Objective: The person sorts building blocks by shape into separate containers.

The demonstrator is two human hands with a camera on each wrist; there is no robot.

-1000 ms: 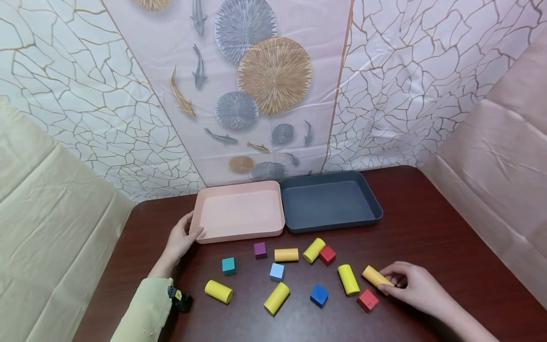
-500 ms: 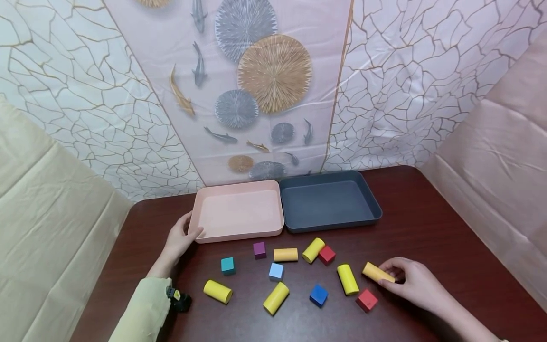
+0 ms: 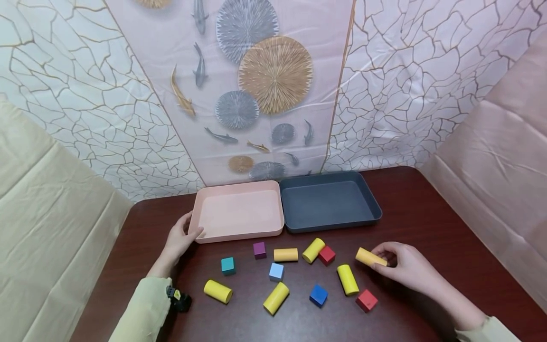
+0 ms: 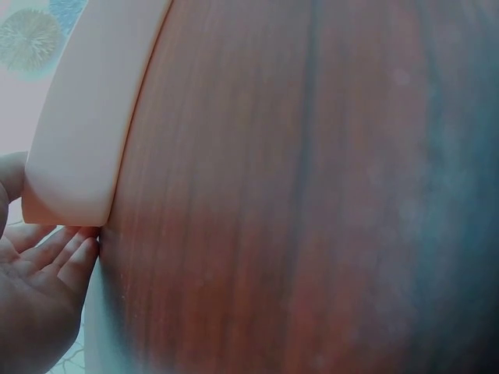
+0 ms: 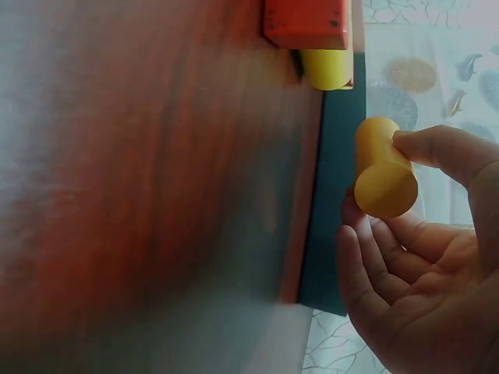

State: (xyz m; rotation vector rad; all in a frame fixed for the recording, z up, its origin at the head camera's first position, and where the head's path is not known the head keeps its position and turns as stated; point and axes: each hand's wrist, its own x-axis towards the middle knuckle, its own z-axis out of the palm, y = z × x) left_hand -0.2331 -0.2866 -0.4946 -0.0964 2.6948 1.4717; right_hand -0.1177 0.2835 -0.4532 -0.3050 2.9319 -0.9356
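A fish-patterned cloth [image 3: 273, 76] hangs behind the reddish-brown table [image 3: 410, 218].

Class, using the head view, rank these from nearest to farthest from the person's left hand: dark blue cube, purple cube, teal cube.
1. Teal cube: to the right of the left hand, closest of the three.
2. Purple cube: further right, on the near side of the pink tray.
3. Dark blue cube: furthest right and nearest the camera.
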